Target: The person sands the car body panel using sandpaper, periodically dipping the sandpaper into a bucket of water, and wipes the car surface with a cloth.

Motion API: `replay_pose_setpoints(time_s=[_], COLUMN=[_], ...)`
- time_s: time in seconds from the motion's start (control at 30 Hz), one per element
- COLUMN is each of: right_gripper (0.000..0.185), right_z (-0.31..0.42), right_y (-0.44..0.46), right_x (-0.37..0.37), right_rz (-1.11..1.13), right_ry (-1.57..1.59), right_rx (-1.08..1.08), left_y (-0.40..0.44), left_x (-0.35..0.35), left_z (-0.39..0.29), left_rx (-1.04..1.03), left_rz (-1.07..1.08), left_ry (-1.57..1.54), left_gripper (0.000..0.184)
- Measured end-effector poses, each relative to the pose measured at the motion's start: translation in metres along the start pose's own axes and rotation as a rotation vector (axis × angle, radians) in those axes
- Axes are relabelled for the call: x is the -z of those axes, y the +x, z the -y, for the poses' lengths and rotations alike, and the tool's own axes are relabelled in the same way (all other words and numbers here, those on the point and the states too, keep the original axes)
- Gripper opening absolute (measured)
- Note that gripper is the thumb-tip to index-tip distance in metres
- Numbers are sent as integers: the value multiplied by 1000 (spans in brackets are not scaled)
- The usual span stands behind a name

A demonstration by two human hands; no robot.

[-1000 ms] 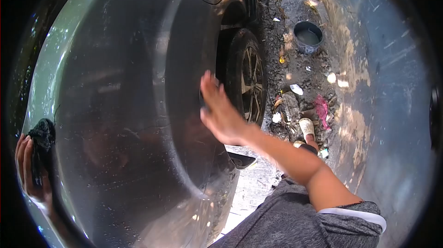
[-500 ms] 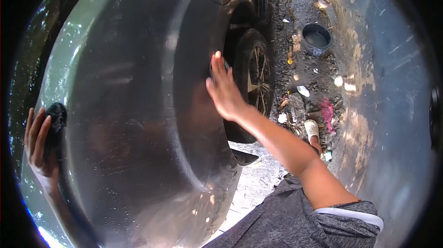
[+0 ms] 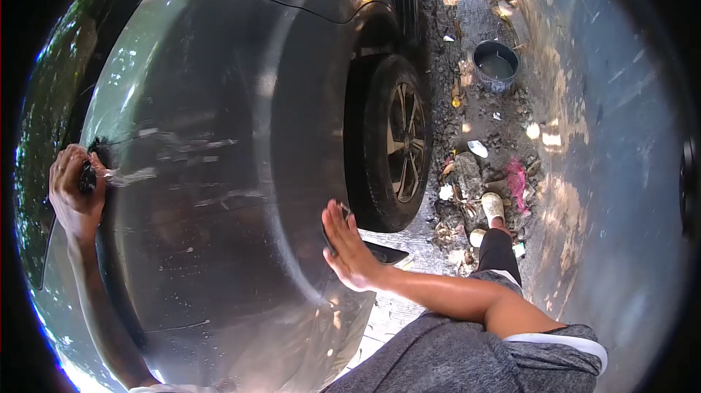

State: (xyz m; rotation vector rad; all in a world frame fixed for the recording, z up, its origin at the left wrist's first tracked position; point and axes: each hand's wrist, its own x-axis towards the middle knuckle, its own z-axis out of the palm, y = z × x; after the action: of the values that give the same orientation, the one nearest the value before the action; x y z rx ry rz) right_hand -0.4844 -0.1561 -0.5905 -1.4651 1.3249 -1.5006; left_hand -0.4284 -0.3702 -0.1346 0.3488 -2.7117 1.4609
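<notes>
My left hand (image 3: 79,192) is closed around a small black sponge (image 3: 88,176) at the far left, high on the grey car's side panel (image 3: 197,239). Its texture is partly hidden by my fingers. Streaks of water (image 3: 135,176) run from the sponge across the panel. My right hand (image 3: 352,250) has its fingers stretched out, palm toward the lower part of the panel, behind the wheel (image 3: 398,141). Nothing shows in it. Whether its palm touches the paint I cannot tell.
A dark bucket (image 3: 496,64) with water in it stands on the muddy ground ahead. A painted, peeling wall (image 3: 613,174) runs close along the right. Litter and a pink scrap (image 3: 517,182) lie by my foot in a pale clog (image 3: 493,207). A mud flap (image 3: 387,253) sticks out behind the wheel.
My left hand has gone from lying flat over the sponge to gripping it, and water now spills over the panel. My right hand has moved back along the car, toward my body.
</notes>
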Motion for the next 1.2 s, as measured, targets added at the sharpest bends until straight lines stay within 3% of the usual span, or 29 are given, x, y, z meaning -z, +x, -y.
replay_pose_setpoints(time_s=[0.1,0.13,0.17,0.2,0.27,0.37,0.43,0.5,0.53,0.57,0.63,0.67,0.7,0.77,0.87,0.9,0.97,1.0,1.03,1.1,1.13,1.17,1.2], right_gripper=[68,66,65,66,67,73,73,69,67,66,66,67,69,70,67,64,63,63,64,64,67,69,69], right_z=[0,-20,-30,-34,-30,-4,-19,-65,-54,-51,-48,-28,-24,-27,-76,-75,-85,-61,-48,-49,-60,-79,-107], right_y=[50,88,119,126,112,34,69,144,174,182,154,124,98,110,206,222,206,172,143,132,157,190,233], right_x=[37,44,77,81,66,37,46,69,113,118,81,74,66,73,118,139,115,108,90,97,101,119,142], right_rz=[-13,-97,-40,-61,-73,127,2,-101,54,-153,-154,-134,1,5,-151,-101,-145,-17,-42,59,-14,-67,-41], right_ry=[16,349,37,72,174,210,136,335,536,158,211,231,239,44,139,121,241,144,280,134,232,211,406], right_rx=[-98,-118,-125,-108,-80,-37,-37,-141,-397,-101,-164,-63,-71,-78,-153,-228,-108,-190,-155,-74,-181,-149,-184], left_y=[-7,-7,-6,-8,-59,-104,-122,-111,-108,-108,-101,-101,-102,-100,-92,-93,-90,-92,-93,-86,-86,-85,-85], left_x=[-1,6,16,26,47,74,79,77,75,76,77,77,75,71,69,70,71,72,71,68,70,70,70], left_z=[0,-4,-11,-15,9,22,29,26,27,25,21,20,20,18,18,17,21,20,19,13,13,13,13], left_rx=[135,140,51,-37,-30,-41,-22,-8,-10,-11,15,10,4,18,27,25,7,7,10,19,21,24,28], left_rz=[73,85,63,40,185,102,62,67,80,101,80,85,95,52,73,76,76,79,79,39,50,58,53], left_ry=[-36,-35,-26,-17,-26,-65,-32,-1,-8,-14,-5,-26,-50,-55,-108,-119,-126,-121,-118,-102,-94,-84,-88], left_gripper=[15,15,16,17,23,24,23,21,22,22,24,25,25,25,24,24,23,23,22,24,25,25,25])
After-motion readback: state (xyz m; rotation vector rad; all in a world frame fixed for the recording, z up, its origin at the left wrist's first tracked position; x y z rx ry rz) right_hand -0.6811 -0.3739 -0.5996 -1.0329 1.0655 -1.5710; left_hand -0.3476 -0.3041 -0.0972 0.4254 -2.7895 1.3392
